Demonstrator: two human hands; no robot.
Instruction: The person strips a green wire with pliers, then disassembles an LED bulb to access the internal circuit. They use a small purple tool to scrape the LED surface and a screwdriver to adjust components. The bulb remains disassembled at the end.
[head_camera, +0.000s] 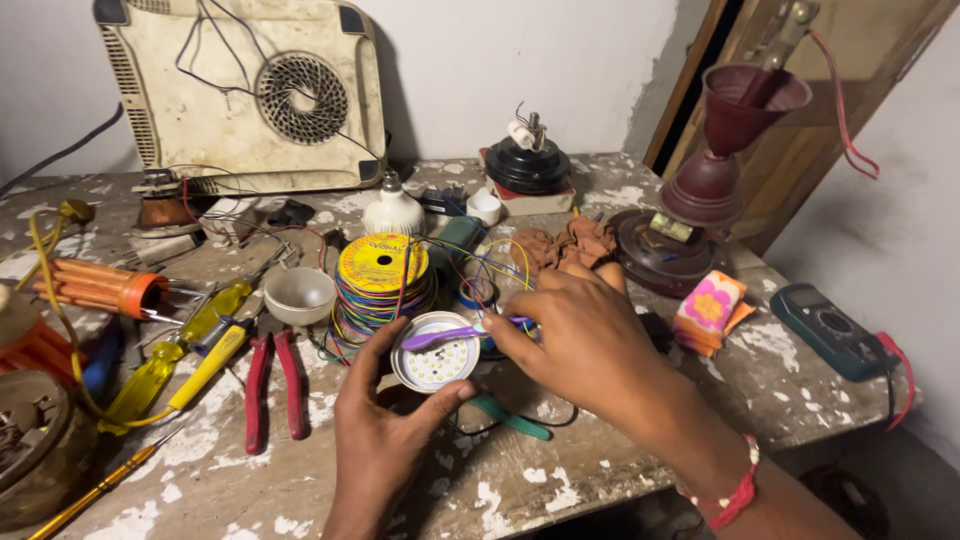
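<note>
Left hand (385, 425) grips a round white LED plate (436, 353) from below, thumb and fingers curled on its rim, held just above the counter (560, 480) near the front edge. Right hand (590, 335) closed on a purple-handled tool (450, 335), pinched at the fingertips; tool lies across the top of the plate, touching it. Red thread band on the right wrist.

Just behind the plate: stack of wire spools (382, 280) with a yellow top, loose coloured wires trailing toward the right hand. Left of the spools a small white bowl (299, 294). Red-handled pliers (272, 385) flat on the counter, left of the left hand. Yellow screwdrivers (180, 350) further left, near an orange-handled tool (105, 287). White bulb (392, 208) behind the spools. Dirty cream appliance (240, 95) leans on the back wall. Dark maroon lamp base (700, 190) at right rear, pink flowered cloth (708, 310) beside it, dark multimeter (830, 330) at far right edge. Green strip (510, 417) on the counter under the hands
</note>
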